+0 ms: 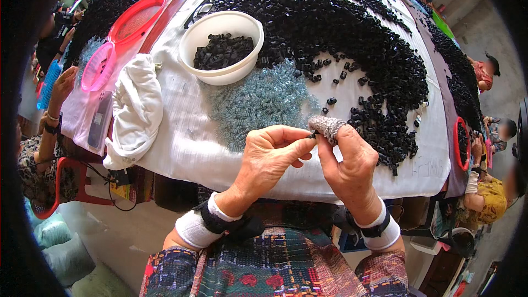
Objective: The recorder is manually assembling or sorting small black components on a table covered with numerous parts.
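My left hand [272, 157] and my right hand [349, 162] meet over the near part of the white-covered table. Both are closed, their fingertips pinching a small black plastic part [314, 134] that the fingers largely hide. Grey knitted wrapping [328, 126] covers a finger of my right hand. Just beyond my left hand lies a heap of small, pale blue-grey coil springs [261, 99]. Loose black plastic pieces [379, 115] spread from there to the right and far side. A white bowl [190, 60] behind the springs holds more black pieces.
A crumpled white cloth [135, 107] lies at the left, near a phone-like dark slab [100, 121]. Beyond are a pink basket [83, 80] and a red-rimmed sieve [116, 36]. Other people work along both sides; a co-worker's hand [65, 83] is raised at left.
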`<action>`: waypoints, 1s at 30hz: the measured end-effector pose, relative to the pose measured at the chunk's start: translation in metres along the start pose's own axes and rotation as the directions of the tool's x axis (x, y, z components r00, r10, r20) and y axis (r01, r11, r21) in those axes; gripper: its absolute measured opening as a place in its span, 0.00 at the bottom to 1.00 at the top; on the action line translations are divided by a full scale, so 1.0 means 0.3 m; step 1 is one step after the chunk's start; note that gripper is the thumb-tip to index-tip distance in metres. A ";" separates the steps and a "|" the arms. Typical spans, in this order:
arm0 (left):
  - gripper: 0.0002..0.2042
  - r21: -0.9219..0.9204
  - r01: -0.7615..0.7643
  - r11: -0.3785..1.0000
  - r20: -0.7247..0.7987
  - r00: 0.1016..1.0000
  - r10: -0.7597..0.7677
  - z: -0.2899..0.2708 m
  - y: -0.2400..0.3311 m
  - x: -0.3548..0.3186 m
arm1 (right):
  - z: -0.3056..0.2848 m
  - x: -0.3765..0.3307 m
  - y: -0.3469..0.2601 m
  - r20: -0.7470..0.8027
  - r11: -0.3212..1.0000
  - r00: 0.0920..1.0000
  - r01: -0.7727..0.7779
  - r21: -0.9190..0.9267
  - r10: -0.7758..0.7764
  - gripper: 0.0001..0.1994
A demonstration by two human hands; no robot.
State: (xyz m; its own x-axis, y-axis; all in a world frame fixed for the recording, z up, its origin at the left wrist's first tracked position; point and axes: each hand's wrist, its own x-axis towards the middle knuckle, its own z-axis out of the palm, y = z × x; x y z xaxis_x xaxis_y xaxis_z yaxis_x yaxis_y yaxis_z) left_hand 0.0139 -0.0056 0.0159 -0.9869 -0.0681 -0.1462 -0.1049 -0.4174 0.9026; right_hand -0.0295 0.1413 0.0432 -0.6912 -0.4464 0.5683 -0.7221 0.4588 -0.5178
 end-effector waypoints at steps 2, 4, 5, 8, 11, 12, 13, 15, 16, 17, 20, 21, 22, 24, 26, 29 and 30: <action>0.10 -0.003 0.012 1.000 -0.002 1.000 -0.012 0.005 -0.005 0.005 | 0.008 0.004 0.000 -0.060 0.999 0.998 0.035 0.042 -0.033 0.10; 0.10 -0.020 0.015 1.000 -0.016 1.000 -0.015 0.005 -0.015 0.010 | 0.008 0.002 0.004 -0.035 1.000 0.999 0.030 -0.006 -0.031 0.10; 0.10 -0.020 0.012 1.000 -0.023 1.000 -0.013 0.005 -0.020 0.011 | 0.007 0.000 0.005 -0.014 0.998 1.000 0.025 -0.059 -0.026 0.11; 0.09 -0.034 0.031 0.999 -0.025 0.999 -0.032 0.007 -0.036 0.024 | 0.014 -0.008 0.010 0.012 0.999 1.000 -0.026 -0.022 0.026 0.09; 0.08 -0.026 0.044 0.999 -0.020 0.999 -0.045 0.003 -0.034 0.025 | 0.019 -0.013 0.009 0.033 0.999 0.998 -0.047 -0.001 0.047 0.10; 0.08 -0.026 0.058 0.998 -0.019 0.998 -0.059 0.006 -0.029 0.027 | 0.015 -0.015 0.008 0.034 0.999 0.998 -0.045 -0.001 0.045 0.10; 0.07 -0.025 0.072 0.997 -0.017 0.997 -0.073 0.007 -0.026 0.029 | 0.011 -0.015 0.006 0.062 0.997 0.995 -0.079 0.026 0.078 0.12; 0.07 -0.064 0.083 0.994 -0.010 0.996 -0.084 -0.004 -0.026 0.036 | -0.002 -0.002 0.001 0.091 0.992 0.990 -0.112 0.055 0.107 0.14; 0.07 -0.103 0.095 0.990 -0.003 0.995 -0.096 -0.009 -0.026 0.039 | -0.013 0.014 -0.005 0.096 0.994 0.992 -0.094 0.060 0.088 0.16; 0.07 -0.101 0.094 0.990 -0.006 0.995 -0.095 -0.010 -0.023 0.041 | -0.017 0.025 -0.006 0.100 0.995 0.993 -0.076 0.065 0.070 0.19; 0.07 -0.146 0.103 0.984 -0.002 0.995 -0.104 -0.002 -0.012 0.054 | 0.000 0.025 0.010 0.069 0.999 0.997 -0.033 0.002 0.033 0.23; 0.07 -0.170 0.117 0.978 0.005 0.993 -0.118 -0.002 -0.012 0.056 | 0.011 0.017 0.016 0.060 0.998 0.998 -0.001 -0.070 0.005 0.25; 0.07 -0.193 0.132 0.972 0.012 0.991 -0.132 -0.002 -0.013 0.058 | 0.019 0.012 0.020 0.057 0.997 0.998 -0.001 -0.072 0.005 0.25; 0.07 -0.204 0.127 0.971 0.019 0.992 -0.126 0.000 -0.015 0.056 | 0.032 0.008 0.024 0.034 0.984 0.997 0.076 -0.160 -0.071 0.25; 0.07 -0.217 0.121 0.969 0.023 0.993 -0.119 0.000 -0.017 0.055 | 0.033 0.007 0.024 0.023 0.985 0.996 0.091 -0.147 -0.088 0.26; 0.07 -0.219 0.089 0.972 0.046 0.996 -0.081 -0.005 -0.020 0.053 | 0.035 0.000 0.018 0.056 0.982 0.995 0.093 -0.162 -0.085 0.24; 0.07 -0.184 0.089 0.979 0.042 0.996 -0.083 -0.006 -0.022 0.053 | 0.034 -0.002 0.013 0.062 0.980 0.995 0.083 -0.179 -0.073 0.23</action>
State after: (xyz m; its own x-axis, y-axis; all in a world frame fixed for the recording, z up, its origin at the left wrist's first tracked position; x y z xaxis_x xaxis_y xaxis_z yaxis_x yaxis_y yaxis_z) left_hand -0.0007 -0.0056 0.0070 -0.9790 0.0046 -0.2037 -0.1683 -0.5818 0.7957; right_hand -0.0323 0.1356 0.0344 -0.6373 -0.5251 0.5640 -0.7597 0.5506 -0.3458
